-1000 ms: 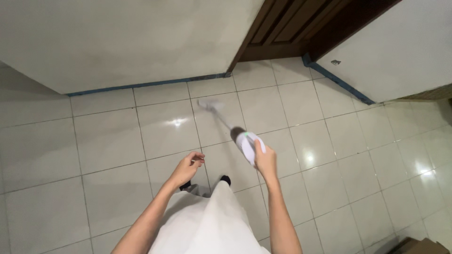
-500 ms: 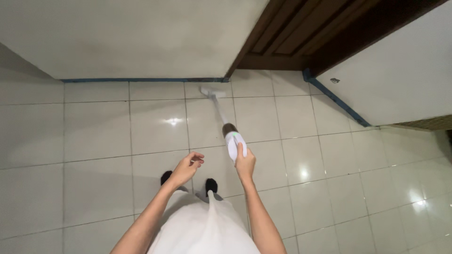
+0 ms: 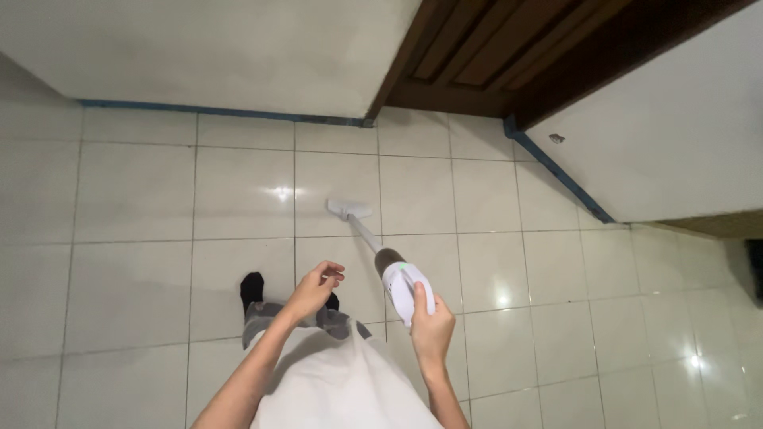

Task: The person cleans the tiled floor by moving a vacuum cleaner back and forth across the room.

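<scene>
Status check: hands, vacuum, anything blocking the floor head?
Right hand gripping the white stick vacuum. Left hand empty, loosely curled. Floor head flat on the tile floor, short of the wall; nothing around it.

The right hand (image 3: 431, 327) sits lower and nearer the body than a second ago, and the white stick vacuum (image 3: 404, 287) it grips comes back with it. The floor head (image 3: 349, 209), which half a second ago lay far out from the grip, right by the blue skirting strip (image 3: 222, 112), now rests on a tile well short of that strip, closer to the grip. The left hand (image 3: 313, 289) drifts slightly lower. One black-socked foot (image 3: 252, 287) now stands out to the left of the grip.
</scene>
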